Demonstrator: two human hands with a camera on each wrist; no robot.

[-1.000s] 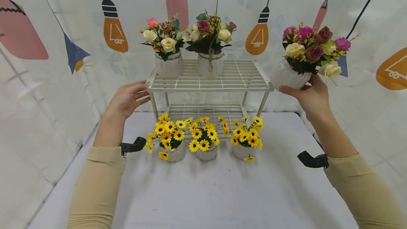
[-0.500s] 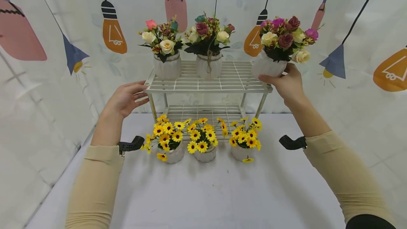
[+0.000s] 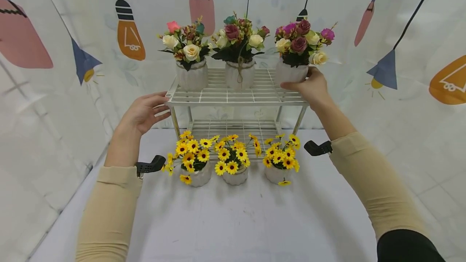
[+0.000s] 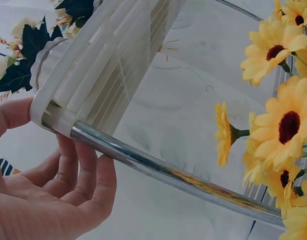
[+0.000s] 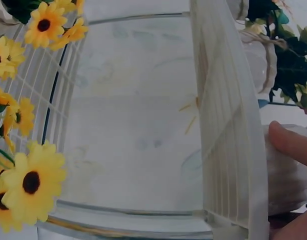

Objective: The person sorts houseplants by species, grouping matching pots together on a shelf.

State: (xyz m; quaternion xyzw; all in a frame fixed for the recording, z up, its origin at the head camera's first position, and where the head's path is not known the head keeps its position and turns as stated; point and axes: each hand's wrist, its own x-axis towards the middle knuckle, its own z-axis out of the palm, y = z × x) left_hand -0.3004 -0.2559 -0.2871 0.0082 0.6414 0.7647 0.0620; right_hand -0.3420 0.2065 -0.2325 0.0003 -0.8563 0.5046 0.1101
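Note:
My right hand [image 3: 308, 87] grips a white ribbed pot of purple and cream roses [image 3: 291, 72], which stands at the right end of the top shelf of a white wire rack [image 3: 233, 94]. The right wrist view shows my thumb [image 5: 291, 142] on the pot's side [image 5: 283, 175]. My left hand [image 3: 145, 112] holds the rack's front left corner [image 4: 51, 112], thumb on the corner and fingers [image 4: 88, 175] curled under the chrome leg [image 4: 163, 172]. Two other rose pots [image 3: 192, 75] [image 3: 240, 74] stand on the top shelf.
Three white pots of yellow daisies [image 3: 193, 161] [image 3: 234, 163] [image 3: 280, 161] stand in a row on the white table [image 3: 236, 221] before the rack. The lower shelf [image 3: 233, 126] holds nothing. A curtain with lamp prints [image 3: 129, 31] closes in the back and sides.
My right hand has carried the purple rose pot leftward from beside the rack onto the right end of the top shelf. The left hand has stayed at the rack's corner.

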